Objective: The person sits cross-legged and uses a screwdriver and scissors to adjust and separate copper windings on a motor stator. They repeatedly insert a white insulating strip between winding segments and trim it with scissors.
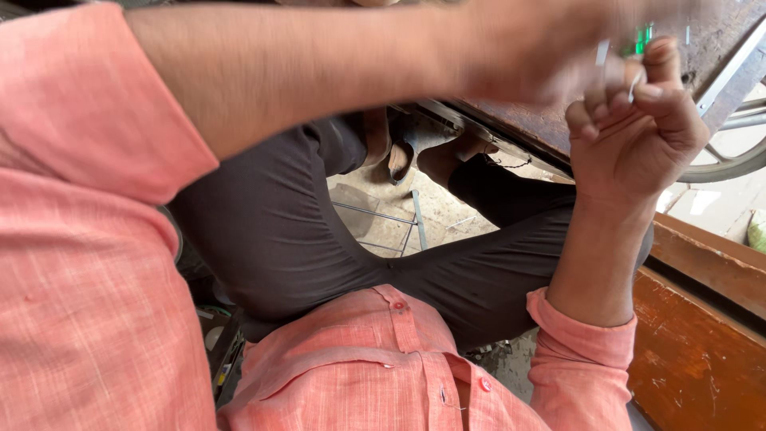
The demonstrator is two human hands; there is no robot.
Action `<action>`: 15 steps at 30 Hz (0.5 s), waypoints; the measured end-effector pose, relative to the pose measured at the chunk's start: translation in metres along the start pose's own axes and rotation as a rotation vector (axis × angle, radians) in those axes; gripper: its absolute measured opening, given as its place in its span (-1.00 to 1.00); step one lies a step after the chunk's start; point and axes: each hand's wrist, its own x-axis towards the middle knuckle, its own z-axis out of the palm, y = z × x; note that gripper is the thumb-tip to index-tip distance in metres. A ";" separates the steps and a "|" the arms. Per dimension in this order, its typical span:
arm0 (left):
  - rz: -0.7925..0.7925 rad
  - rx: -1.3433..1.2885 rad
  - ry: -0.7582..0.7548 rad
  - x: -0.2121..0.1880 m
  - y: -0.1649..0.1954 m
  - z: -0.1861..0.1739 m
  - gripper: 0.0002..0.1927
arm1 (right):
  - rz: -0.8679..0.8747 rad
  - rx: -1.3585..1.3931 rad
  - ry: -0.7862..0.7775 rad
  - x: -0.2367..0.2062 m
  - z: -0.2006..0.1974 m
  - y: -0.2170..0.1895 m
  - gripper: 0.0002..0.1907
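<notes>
Seen from above, a seated person in a salmon-pink shirt and dark trousers works at the edge of a worn wooden table [550, 128], with a dusty concrete floor [383, 215] and bare feet showing below it. Just in front of the table edge, the right hand [638, 136] is curled closed, pinching a fine white thread [636, 84] between thumb and forefinger. The left hand [527, 56] reaches across from the far side and meets it above the table edge; motion blur hides its fingers, so whether it grips anything cannot be told. A small green object [642, 40] sits on the table just behind both hands. To the right of the table, part of a metal wheel [730, 164] and an orange-brown wooden box [694, 351] show. Handling thread this fine likely goes best with both hands close together, steady, and the strand kept taut.
</notes>
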 end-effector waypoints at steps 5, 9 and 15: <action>0.195 -0.135 -0.136 -0.003 0.016 0.006 -0.79 | 0.091 0.035 0.007 -0.007 0.008 -0.001 -0.79; -0.131 -0.391 -0.193 -0.013 0.019 0.016 -0.84 | -0.162 -0.720 0.306 -0.032 -0.017 -0.019 -0.67; -0.654 -0.635 -0.194 -0.020 0.022 0.018 -0.88 | -0.101 -1.970 0.502 -0.063 -0.080 -0.067 -0.52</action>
